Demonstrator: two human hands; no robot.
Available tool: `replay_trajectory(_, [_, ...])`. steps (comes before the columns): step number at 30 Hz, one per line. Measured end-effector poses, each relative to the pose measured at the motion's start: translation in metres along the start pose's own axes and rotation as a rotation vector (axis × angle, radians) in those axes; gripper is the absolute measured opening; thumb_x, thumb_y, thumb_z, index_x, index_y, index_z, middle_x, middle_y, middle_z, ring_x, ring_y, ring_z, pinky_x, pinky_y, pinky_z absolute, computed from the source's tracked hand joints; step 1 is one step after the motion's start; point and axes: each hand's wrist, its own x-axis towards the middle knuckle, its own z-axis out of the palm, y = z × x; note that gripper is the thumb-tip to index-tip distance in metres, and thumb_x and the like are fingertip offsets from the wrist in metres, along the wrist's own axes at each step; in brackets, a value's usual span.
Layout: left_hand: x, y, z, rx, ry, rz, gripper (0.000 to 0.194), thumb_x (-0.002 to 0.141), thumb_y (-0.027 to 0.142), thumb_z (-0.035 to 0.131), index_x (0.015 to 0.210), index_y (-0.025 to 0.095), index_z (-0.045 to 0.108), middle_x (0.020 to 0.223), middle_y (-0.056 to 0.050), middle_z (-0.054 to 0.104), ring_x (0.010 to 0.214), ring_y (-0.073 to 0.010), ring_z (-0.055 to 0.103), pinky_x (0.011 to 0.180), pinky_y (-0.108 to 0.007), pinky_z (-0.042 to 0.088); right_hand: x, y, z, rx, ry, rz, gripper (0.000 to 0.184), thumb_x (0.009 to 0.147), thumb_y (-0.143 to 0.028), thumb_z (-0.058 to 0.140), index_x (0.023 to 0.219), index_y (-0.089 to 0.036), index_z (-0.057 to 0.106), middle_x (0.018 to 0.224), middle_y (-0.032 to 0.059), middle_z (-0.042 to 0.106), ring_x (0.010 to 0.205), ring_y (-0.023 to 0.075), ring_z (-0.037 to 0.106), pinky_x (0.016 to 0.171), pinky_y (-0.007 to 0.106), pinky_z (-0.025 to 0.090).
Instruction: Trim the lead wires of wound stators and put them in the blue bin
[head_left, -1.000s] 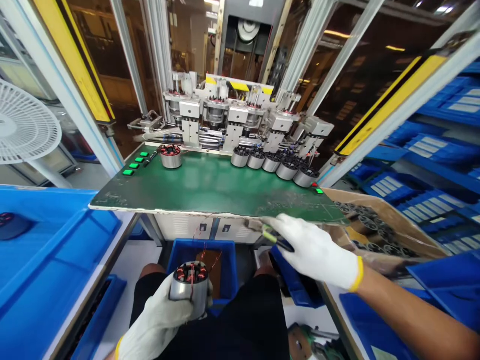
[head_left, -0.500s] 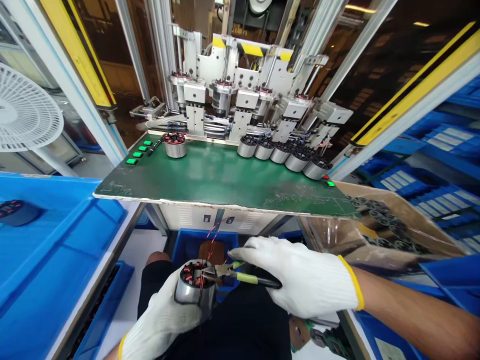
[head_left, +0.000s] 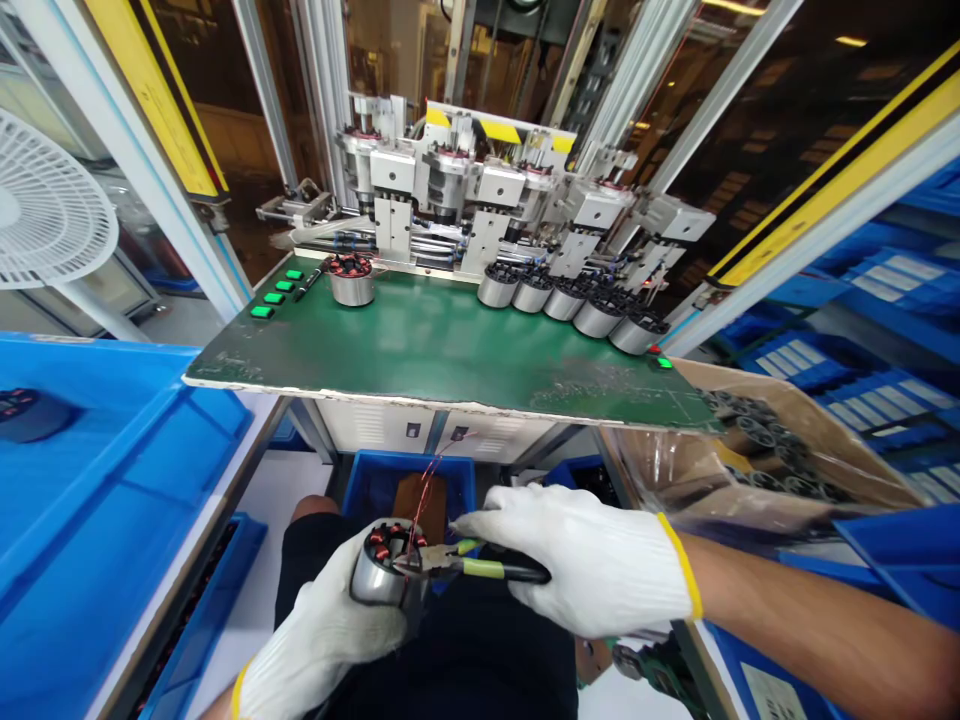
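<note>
My left hand in a white knit glove is shut around a steel-cased motor stator, with its copper windings facing up. Thin copper wires rise from the windings. My gloved right hand grips a pair of pliers with green and black handles. The plier jaws reach into the top of the stator among the windings. Whether they pinch a wire is hidden.
A green-topped workbench carries a lone stator and a row of several stators before a machine with several stations. Blue bins line the left, a blue crate sits below, and a cardboard box of dark parts stands right.
My right hand has come left from the bench edge, bringing the pliers to the stator. The stator has risen slightly, and the jaws now sit in its windings.
</note>
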Motion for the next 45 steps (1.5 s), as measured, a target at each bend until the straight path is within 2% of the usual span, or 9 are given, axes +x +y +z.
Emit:
replay_trajectory(4, [-0.001,0.013,0.009,0.355,0.031,0.009,0.035,0.059,0.020,0.068,0.094,0.017,0.069,0.077,-0.002,0.070,0.071,-0.0221,0.067,0.067,-0.028,0.052,0.002,-0.001,0.008,0.082,0.006,0.000,0.047,0.075,-0.026,0.055,0.122,-0.029,0.055,0.094,0.0020,0.060,0.081,0.0183,0.057,0.062,0.027,0.035])
replay_trajectory(8, [-0.012,0.025,0.020,0.583,0.058,-0.035,0.053,0.049,0.016,0.064,0.102,0.022,0.067,0.080,-0.001,0.069,0.071,-0.0249,0.066,0.070,-0.034,0.052,0.003,-0.003,-0.002,0.304,-0.087,-0.030,0.032,0.071,-0.021,0.057,0.102,-0.023,0.063,0.079,-0.0013,0.060,0.066,0.0117,0.052,0.055,0.022,0.034])
replay_trajectory(11, [-0.024,0.027,0.024,0.710,0.111,-0.004,0.071,0.045,0.015,0.056,0.115,0.026,0.059,0.098,-0.001,0.069,0.088,-0.0278,0.065,0.085,-0.038,0.050,-0.002,-0.007,-0.016,0.315,0.072,0.029,0.038,0.074,-0.019,0.054,0.111,-0.022,0.060,0.092,0.0006,0.062,0.076,0.0127,0.056,0.067,0.022,0.042])
replay_trajectory(14, [-0.033,0.024,0.023,0.701,0.138,0.151,0.079,0.045,0.017,0.052,0.123,0.028,0.051,0.117,0.000,0.063,0.109,-0.0267,0.059,0.099,-0.037,0.043,-0.012,-0.011,-0.019,0.135,0.255,0.166,0.052,0.077,-0.021,0.051,0.128,-0.028,0.050,0.115,0.0041,0.058,0.099,0.0206,0.056,0.085,0.032,0.044])
replay_trajectory(18, [-0.039,0.022,0.022,0.728,0.268,0.269,0.075,0.048,0.019,0.051,0.122,0.029,0.048,0.121,-0.001,0.059,0.112,-0.0261,0.057,0.100,-0.038,0.042,-0.022,-0.017,0.001,-0.013,0.152,0.305,0.070,0.072,-0.022,0.051,0.140,-0.036,0.039,0.131,0.0077,0.049,0.106,0.0302,0.054,0.084,0.045,0.046])
replay_trajectory(24, [-0.041,0.024,0.029,0.702,0.357,0.361,0.069,0.050,0.021,0.052,0.119,0.029,0.049,0.118,-0.001,0.058,0.105,-0.0239,0.060,0.099,-0.037,0.044,-0.017,-0.025,0.022,-0.049,0.091,0.364,0.080,0.066,-0.019,0.050,0.143,-0.030,0.036,0.135,0.0138,0.043,0.111,0.0350,0.050,0.082,0.049,0.047])
replay_trajectory(31, [-0.041,0.023,0.034,0.654,0.358,0.402,0.064,0.053,0.022,0.054,0.115,0.031,0.045,0.102,0.001,0.064,0.095,-0.0224,0.064,0.091,-0.035,0.049,-0.008,-0.024,0.018,-0.033,0.121,0.321,0.079,0.065,-0.020,0.047,0.143,-0.027,0.036,0.132,0.0124,0.044,0.109,0.0319,0.050,0.082,0.046,0.047])
replay_trajectory(38, [-0.041,0.022,0.032,0.761,0.386,0.404,0.060,0.057,0.031,0.056,0.116,0.032,0.045,0.110,0.001,0.060,0.090,-0.0203,0.065,0.089,-0.035,0.050,0.000,-0.028,0.016,-0.066,0.095,0.289,0.074,0.068,-0.023,0.048,0.141,-0.028,0.037,0.127,0.0140,0.046,0.100,0.0302,0.053,0.072,0.039,0.045])
replay_trajectory(45, [-0.034,0.016,0.024,0.851,0.318,0.344,0.063,0.058,0.035,0.060,0.118,0.032,0.043,0.104,0.002,0.065,0.082,-0.0190,0.067,0.081,-0.033,0.053,0.005,-0.020,0.018,-0.011,0.071,0.268,0.056,0.073,-0.022,0.048,0.128,-0.032,0.048,0.107,0.0058,0.057,0.087,0.0250,0.055,0.066,0.032,0.038])
